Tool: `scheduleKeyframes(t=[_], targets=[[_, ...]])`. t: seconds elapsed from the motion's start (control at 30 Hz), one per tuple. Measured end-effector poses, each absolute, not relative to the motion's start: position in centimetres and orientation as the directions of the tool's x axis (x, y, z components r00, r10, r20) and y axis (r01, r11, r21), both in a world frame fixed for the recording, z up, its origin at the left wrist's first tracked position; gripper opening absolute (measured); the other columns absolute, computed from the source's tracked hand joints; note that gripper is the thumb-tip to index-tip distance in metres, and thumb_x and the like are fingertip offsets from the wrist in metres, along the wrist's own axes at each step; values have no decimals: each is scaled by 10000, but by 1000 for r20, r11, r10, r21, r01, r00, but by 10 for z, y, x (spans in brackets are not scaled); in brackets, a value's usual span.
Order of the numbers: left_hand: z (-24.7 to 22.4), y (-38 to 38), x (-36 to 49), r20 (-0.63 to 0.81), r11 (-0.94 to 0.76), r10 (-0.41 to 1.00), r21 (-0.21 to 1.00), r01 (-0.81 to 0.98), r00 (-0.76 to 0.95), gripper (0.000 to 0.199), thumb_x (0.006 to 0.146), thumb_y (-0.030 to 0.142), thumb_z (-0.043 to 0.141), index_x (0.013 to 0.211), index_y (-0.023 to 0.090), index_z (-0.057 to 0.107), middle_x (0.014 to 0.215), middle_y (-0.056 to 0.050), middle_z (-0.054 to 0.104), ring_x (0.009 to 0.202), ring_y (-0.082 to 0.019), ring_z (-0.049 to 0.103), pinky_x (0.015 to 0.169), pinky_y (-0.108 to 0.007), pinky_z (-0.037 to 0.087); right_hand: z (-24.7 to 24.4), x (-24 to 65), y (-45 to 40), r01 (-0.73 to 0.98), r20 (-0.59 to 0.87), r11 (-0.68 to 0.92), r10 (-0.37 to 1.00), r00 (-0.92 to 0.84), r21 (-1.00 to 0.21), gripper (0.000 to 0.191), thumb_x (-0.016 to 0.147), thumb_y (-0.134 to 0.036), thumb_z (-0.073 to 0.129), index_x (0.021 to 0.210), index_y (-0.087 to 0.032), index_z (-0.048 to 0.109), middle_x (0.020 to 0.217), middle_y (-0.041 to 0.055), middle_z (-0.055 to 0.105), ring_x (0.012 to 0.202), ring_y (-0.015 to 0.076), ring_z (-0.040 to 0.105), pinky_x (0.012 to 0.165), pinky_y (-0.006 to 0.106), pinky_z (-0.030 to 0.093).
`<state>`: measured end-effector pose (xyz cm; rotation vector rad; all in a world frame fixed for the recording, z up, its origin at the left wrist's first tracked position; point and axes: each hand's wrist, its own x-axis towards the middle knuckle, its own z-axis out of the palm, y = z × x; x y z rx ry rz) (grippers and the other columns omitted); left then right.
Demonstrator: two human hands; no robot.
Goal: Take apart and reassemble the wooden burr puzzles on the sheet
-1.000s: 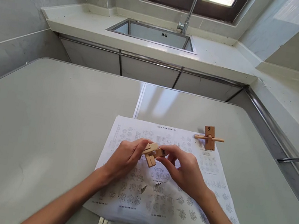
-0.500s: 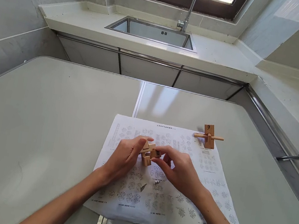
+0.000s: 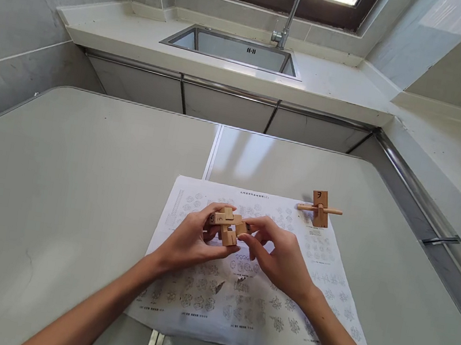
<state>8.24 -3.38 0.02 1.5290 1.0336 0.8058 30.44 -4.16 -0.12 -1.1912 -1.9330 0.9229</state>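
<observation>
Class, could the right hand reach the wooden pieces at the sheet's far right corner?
Probably yes: nothing stands between the right hand and those wooden pieces, though it must release the held blocks.

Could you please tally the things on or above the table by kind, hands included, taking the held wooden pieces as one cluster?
Hands: 2 (left hand, right hand)
Wooden clusters: 2 (held cluster, unheld cluster)
Printed sheet: 1
Total: 5

Left thumb (image 3: 218,252) now apparently under blocks (image 3: 228,237)
</observation>
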Motion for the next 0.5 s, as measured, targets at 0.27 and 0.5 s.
scheduleKeyframes(t=[0.27, 0.5], targets=[[0, -35, 86, 64, -165, 916, 960, 227, 396, 600, 782, 325, 863, 1307, 192, 607, 1090, -70, 693, 954, -215, 670, 811, -321, 587, 1, 304, -41, 459, 235, 364, 920, -315, -810, 195, 1032, -438, 630, 1086, -253, 660, 722, 4, 709, 561, 167, 638, 553, 287, 495], [1, -35, 87, 110, -252, 913, 909, 331, 393, 625, 727, 317, 899, 1307, 253, 675, 1039, -40, 612, 902, -200, 625, 732, -296, 546, 3, 303, -44, 399, 302, 447, 876, -376, -801, 153, 1035, -387, 631, 1119, -270, 684, 812, 16, 731, 641, 171, 650, 625, 298, 539]])
